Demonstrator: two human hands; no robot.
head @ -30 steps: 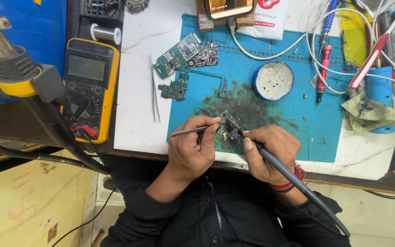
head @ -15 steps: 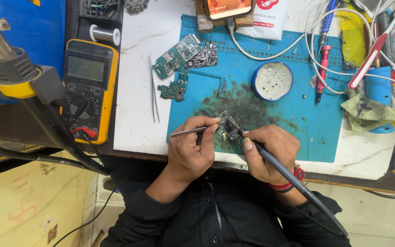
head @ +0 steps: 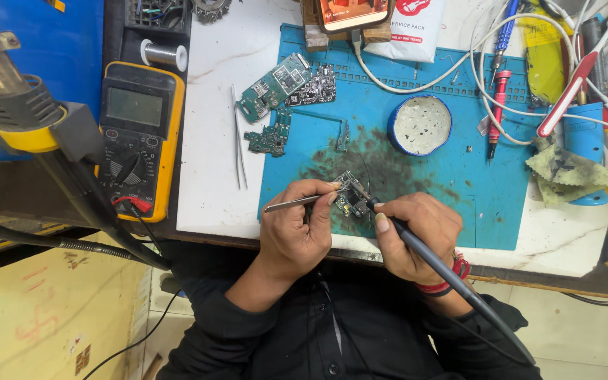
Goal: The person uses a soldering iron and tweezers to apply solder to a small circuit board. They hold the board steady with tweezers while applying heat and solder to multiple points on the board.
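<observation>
Left hand (head: 295, 232) tweezers (head: 297, 203), right hand (head: 416, 232) iron (head: 452, 281), board (head: 352, 200) seemingly half-hidden

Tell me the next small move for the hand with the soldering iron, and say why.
Probably hold the soldering iron tip steady on the small circuit board, nudging it only slightly. The right hand grips the iron like a pen with its tip at the board's edge, and the left hand steadies the board with tweezers over the blue mat. Whether the tip touches the board is unclear.
</observation>
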